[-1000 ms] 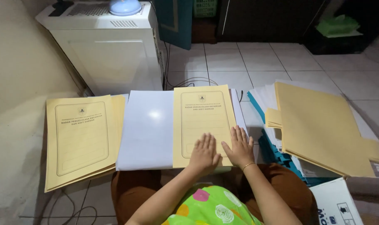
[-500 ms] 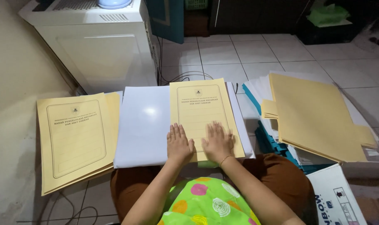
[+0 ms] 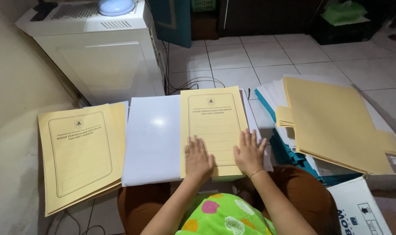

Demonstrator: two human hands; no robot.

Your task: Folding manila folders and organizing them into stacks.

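**Both hands flat on a yellow cover sheet**

A white tiled floor [image 3: 294, 56] fills the far half of the scene, with a white cabinet-like appliance [image 3: 106, 52] standing at the far left and dark cables [image 3: 193, 82] trailing on the tiles beside it. To the right lies a wide, loose heap of plain yellow folders [image 3: 337, 126], resting on white sheets and teal folders [image 3: 289, 152] that stick out beneath its near left edge. At the near right corner sits part of a white cardboard box [image 3: 359, 209].

On the left, a stack of printed yellow covers [image 3: 80, 152] lies slightly tilted, well apart from the hands. Just beside it, in the middle, is a white sheet [image 3: 152, 139], glossy under the light. Along the right part of that white sheet lies a single yellow cover [image 3: 213, 122] with a printed frame and ruled lines, upright to the viewer, directly in front of the person's knees.

The left hand [image 3: 199, 159] presses palm-down on the near left part of this cover, fingers [image 3: 193, 146] spread and straight, gripping nothing. The right hand [image 3: 249, 152] lies flat on the cover's near right edge, fingers likewise extended and open, a thin bracelet [image 3: 257, 172] at the wrist. The two hands lie near each other, not touching.
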